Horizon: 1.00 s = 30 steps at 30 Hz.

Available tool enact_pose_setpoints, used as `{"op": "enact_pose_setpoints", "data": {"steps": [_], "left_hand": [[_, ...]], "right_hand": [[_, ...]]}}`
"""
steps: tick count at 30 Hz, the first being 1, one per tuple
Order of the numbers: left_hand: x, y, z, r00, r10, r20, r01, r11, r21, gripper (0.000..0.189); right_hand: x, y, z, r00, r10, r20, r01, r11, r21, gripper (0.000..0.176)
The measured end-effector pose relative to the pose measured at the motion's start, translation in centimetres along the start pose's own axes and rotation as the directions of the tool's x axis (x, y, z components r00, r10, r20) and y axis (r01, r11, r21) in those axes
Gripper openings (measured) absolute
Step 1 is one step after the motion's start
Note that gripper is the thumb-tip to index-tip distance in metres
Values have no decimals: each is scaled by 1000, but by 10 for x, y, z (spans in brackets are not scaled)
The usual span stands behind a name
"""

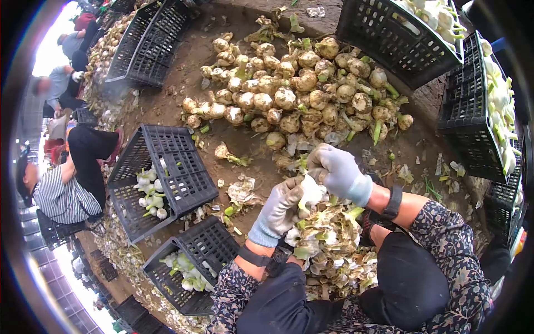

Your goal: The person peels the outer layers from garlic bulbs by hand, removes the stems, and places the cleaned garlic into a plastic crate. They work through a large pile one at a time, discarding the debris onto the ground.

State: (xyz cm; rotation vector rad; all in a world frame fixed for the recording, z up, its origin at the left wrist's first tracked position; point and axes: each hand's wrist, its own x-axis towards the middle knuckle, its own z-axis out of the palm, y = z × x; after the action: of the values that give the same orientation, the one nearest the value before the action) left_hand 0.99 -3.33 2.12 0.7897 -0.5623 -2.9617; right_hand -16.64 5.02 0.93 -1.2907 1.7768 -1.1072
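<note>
My left hand (pixel 280 209), in a grey-white glove, is closed around a peeled white garlic bulb (pixel 311 192). Close against the bulb's upper right side, my right hand (pixel 335 170) has its gloved fingers bent together; what lies between them is too small to tell. Below both hands is a heap of loose garlic skins (pixel 339 234) between my knees. A large pile of unpeeled, soil-stained garlic bulbs (pixel 295 92) covers the ground beyond my hands. One dirty bulb (pixel 222 151) lies apart from that pile, to the left.
Black crates with peeled garlic stand at the left (pixel 186 167), lower left (pixel 208 245), top right (pixel 389 42) and right (pixel 467 111). Two more crates (pixel 150 44) stand upper left. A seated person in a striped shirt (pixel 69 195) is at the far left, with other people beyond.
</note>
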Motion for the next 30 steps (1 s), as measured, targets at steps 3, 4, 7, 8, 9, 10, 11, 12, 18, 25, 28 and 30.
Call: {"op": "enact_pose_setpoints", "data": {"steps": [3,4,7,8,9,10,11,12,18,25,28,30], "left_hand": [[2,-20,-5,994,-111,1,110,979,172,53],[3,-28,-6,990,-134,-39,140,962,233,55],[7,-19,10,997,-38,-65,54,961,271,51],[7,-17,11,991,74,-111,-33,942,335,47],[4,-13,14,976,166,-138,-98,911,400,38],[3,-11,14,974,177,-142,-108,911,398,38],[2,-11,14,955,233,-185,-140,900,413,37],[1,-11,14,932,286,-225,-169,887,429,36],[12,-20,11,680,722,126,-300,118,947,42],[5,-17,14,935,49,-352,83,933,351,34],[4,-25,-5,926,79,-370,99,894,437,37],[6,-25,-2,917,103,-385,99,877,470,37]], "right_hand": [[11,9,3,984,145,-102,-161,972,-173,11],[14,15,1,984,146,-103,-162,972,-172,11],[7,38,-5,969,109,221,-30,942,-336,48],[7,41,-14,909,167,382,-47,952,-303,67],[1,44,-19,901,122,416,-74,989,-130,70],[-3,45,-21,893,71,444,-102,994,46,73],[-4,17,-35,796,195,573,-366,909,199,77],[-9,14,-35,805,95,585,-368,854,367,78],[-20,-8,-22,843,292,452,-536,522,663,52],[-23,-3,-4,943,294,156,-326,724,608,15],[-18,-5,-6,998,42,-50,-30,972,235,7],[-15,-12,-4,975,215,-52,-200,959,198,7]]}}
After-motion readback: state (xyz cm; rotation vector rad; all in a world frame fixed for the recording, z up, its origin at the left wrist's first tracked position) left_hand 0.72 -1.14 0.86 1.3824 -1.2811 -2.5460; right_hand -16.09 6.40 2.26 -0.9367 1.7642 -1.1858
